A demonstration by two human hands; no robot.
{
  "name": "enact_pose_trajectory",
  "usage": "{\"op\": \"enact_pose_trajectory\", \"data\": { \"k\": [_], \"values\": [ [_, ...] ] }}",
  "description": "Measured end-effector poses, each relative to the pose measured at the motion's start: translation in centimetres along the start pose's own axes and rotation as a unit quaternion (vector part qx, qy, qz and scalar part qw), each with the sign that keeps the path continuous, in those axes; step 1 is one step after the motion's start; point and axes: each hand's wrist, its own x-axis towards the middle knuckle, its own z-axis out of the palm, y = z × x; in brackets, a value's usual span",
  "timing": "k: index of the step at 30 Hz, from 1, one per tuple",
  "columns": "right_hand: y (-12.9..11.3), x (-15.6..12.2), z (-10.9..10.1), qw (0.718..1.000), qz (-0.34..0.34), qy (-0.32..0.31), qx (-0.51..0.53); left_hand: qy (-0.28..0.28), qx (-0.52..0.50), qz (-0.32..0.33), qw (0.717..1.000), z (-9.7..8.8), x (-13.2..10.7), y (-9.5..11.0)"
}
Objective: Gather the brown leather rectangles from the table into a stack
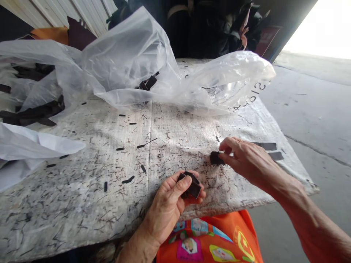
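Observation:
My left hand (175, 191) is closed around a few short dark brown pieces (194, 188), flat and leather-like, with the thumb pressed on top of them. Over the right part of the table, my right hand (241, 159) has its thumb and fingertips curled in a pinch at the edge of a small dark piece (216, 158) near the cloth. Two longer dark grey strips (265, 146) lie beyond the right wrist, partly hidden by it.
A pale cloth (170, 128) covers the table, strewn with dark threads and small offcuts. Clear plastic bags (128, 54) line the back; the left bag (65, 54) holds dark strips (35, 111). A white sheet (38, 146) lies at left. An orange printed apron (214, 241) hangs below the front edge.

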Motion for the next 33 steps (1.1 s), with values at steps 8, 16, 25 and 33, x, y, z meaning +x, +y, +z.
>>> {"op": "enact_pose_trajectory", "data": {
  "k": [8, 16, 25, 33],
  "values": [
    [2.8, 0.9, -2.0, 0.974, 0.093, 0.097, 0.181, -0.001, 0.007, 0.022, 1.000, 0.0, -0.2, -0.4],
    [-0.1, -2.2, 0.5, 0.794, -0.014, -0.182, 0.580, -0.041, 0.025, 0.009, 0.999, 0.1, -0.6, 0.1],
    [-2.6, -4.0, 2.4, 0.762, 0.052, -0.168, 0.623, 0.062, 0.059, 0.041, 0.996, 0.9, -1.1, -0.9],
    [-4.3, -6.5, 3.6, 0.677, 0.118, -0.171, 0.706, 0.088, 0.067, 0.048, 0.993, 1.1, -1.4, -2.0]
  ]
}}
